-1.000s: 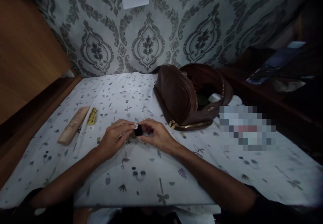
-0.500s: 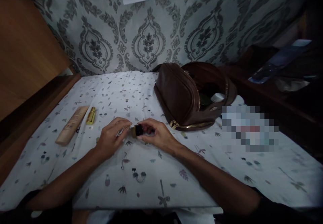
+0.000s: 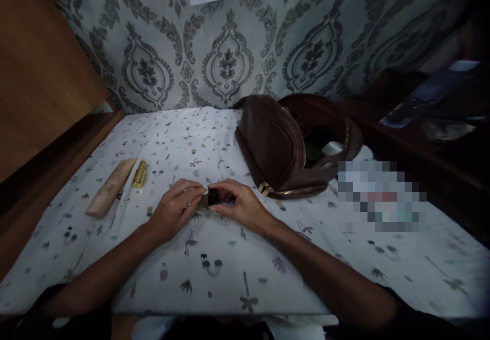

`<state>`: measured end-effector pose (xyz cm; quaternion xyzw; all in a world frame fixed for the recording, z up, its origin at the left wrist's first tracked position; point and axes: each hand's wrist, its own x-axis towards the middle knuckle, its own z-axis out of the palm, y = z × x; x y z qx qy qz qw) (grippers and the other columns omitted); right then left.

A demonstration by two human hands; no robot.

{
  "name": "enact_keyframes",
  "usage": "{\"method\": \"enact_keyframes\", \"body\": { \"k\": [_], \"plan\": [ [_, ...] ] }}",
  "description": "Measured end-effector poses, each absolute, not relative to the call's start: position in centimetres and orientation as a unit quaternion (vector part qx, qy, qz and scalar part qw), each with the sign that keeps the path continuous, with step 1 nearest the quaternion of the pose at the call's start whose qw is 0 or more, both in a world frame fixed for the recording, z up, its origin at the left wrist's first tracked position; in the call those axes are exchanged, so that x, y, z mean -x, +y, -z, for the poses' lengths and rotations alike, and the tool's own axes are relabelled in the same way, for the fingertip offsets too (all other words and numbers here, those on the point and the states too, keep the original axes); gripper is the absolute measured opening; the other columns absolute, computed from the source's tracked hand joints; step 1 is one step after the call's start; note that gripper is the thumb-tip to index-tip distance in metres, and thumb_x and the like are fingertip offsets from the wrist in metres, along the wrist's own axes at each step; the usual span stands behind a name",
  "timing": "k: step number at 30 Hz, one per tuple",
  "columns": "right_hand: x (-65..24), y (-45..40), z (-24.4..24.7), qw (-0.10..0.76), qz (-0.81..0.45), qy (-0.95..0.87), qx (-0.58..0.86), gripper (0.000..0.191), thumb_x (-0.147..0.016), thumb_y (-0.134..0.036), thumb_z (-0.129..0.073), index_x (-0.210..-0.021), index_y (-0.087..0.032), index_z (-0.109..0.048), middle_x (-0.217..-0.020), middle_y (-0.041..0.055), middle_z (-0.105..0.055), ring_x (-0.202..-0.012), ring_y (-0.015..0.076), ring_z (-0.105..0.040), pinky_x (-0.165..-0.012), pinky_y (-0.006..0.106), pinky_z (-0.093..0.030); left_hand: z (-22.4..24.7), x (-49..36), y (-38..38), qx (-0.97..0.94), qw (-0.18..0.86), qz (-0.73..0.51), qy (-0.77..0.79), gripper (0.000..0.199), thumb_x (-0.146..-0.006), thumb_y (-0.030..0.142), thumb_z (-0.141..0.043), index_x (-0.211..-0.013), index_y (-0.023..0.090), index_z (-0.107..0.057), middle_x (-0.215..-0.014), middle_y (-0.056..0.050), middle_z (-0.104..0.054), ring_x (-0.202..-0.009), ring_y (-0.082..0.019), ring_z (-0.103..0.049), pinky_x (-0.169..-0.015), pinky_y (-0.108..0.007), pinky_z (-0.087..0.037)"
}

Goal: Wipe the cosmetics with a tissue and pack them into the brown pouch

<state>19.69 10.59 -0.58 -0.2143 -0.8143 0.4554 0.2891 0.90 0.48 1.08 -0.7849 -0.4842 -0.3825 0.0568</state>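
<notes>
A small bottle with a dark cap and an amber-gold body lies sideways between my hands, low over the cloth. My right hand pinches the black cap end between thumb and fingers. From the other side, the bent fingers of my left hand close around the body end, covering part of it. To the left lie a small gold bottle and a beige squeeze tube, both apart from my hands.
A brown leather bag stands unzipped at the back right, a white item showing inside. Beside it is a blurred-out packet. A wooden cabinet borders the left; a patterned wall rises behind the printed cloth.
My left hand has moved slightly right, its fingertips nearer the black cap and covering more of the bottle. My right hand keeps its pinch. The view has shifted a little.
</notes>
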Motion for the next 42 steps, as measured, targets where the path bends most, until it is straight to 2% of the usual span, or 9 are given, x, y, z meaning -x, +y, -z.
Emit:
{"method": "enact_keyframes", "body": {
  "k": [8, 14, 20, 26, 38, 42],
  "plan": [
    [-19.8, 10.8, 0.8, 0.282, -0.438, -0.829, 0.201, 0.046, -0.071, -0.013, -0.077, -0.115, -0.022, -0.066, -0.088, 0.0008, -0.059, -0.078, 0.0149, -0.057, -0.074, 0.031, -0.049, -1.0, -1.0, 0.5, 0.766, 0.039, 0.384, -0.514, 0.021, -0.095, 0.012, -0.051, -0.111, 0.018, -0.063, -0.100, -0.008, -0.065, -0.096, -0.017, -0.063, -0.082, -0.032, -0.057],
    [-19.6, 10.7, 0.8, 0.290, -0.433, -0.827, 0.213, 0.042, -0.070, -0.017, -0.077, -0.111, -0.021, -0.067, -0.086, 0.0005, -0.059, -0.074, 0.0145, -0.056, -0.071, 0.031, -0.049, -1.1, -0.6, 0.6, 0.759, 0.042, 0.369, -0.535, 0.020, -0.096, 0.015, -0.050, -0.109, 0.019, -0.064, -0.097, -0.007, -0.065, -0.091, -0.017, -0.064, -0.079, -0.032, -0.057],
    [-19.5, 10.4, 0.8, 0.294, -0.447, -0.812, 0.234, 0.042, -0.071, -0.020, -0.077, -0.111, -0.019, -0.064, -0.085, 0.0002, -0.062, -0.071, 0.0135, -0.057, -0.068, 0.029, -0.049, -1.8, -1.5, 0.2, 0.786, 0.101, 0.383, -0.475, 0.025, -0.093, 0.009, -0.052, -0.116, 0.016, -0.061, -0.101, -0.011, -0.064, -0.095, -0.019, -0.062, -0.079, -0.035, -0.056],
    [-19.5, 10.3, 0.8, 0.293, -0.459, -0.805, 0.237, 0.034, -0.072, -0.015, -0.071, -0.106, -0.019, -0.064, -0.080, -0.0014, -0.063, -0.069, 0.0126, -0.059, -0.066, 0.026, -0.049, -1.6, -2.6, 0.2, 0.823, 0.099, 0.364, -0.425, 0.027, -0.094, 0.010, -0.050, -0.118, 0.015, -0.060, -0.103, -0.014, -0.066, -0.097, -0.022, -0.062, -0.081, -0.039, -0.056],
    [-19.5, 10.2, 0.6, 0.294, -0.455, -0.806, 0.240, 0.036, -0.070, -0.018, -0.079, -0.104, -0.019, -0.066, -0.082, -0.0008, -0.063, -0.069, 0.0124, -0.057, -0.066, 0.027, -0.049, -1.1, -0.9, 0.6, 0.773, 0.053, 0.378, -0.508, 0.023, -0.096, 0.013, -0.049, -0.114, 0.019, -0.061, -0.100, -0.008, -0.064, -0.095, -0.018, -0.063, -0.081, -0.032, -0.056],
    [-19.5, 10.2, 0.5, 0.293, -0.452, -0.807, 0.242, 0.034, -0.071, -0.021, -0.079, -0.103, -0.020, -0.067, -0.080, -0.0010, -0.064, -0.068, 0.0129, -0.058, -0.066, 0.028, -0.049, -1.1, -1.1, 0.5, 0.774, 0.067, 0.378, -0.504, 0.022, -0.095, 0.011, -0.051, -0.114, 0.018, -0.060, -0.100, -0.009, -0.063, -0.094, -0.018, -0.062, -0.080, -0.032, -0.056]
  ]
}}
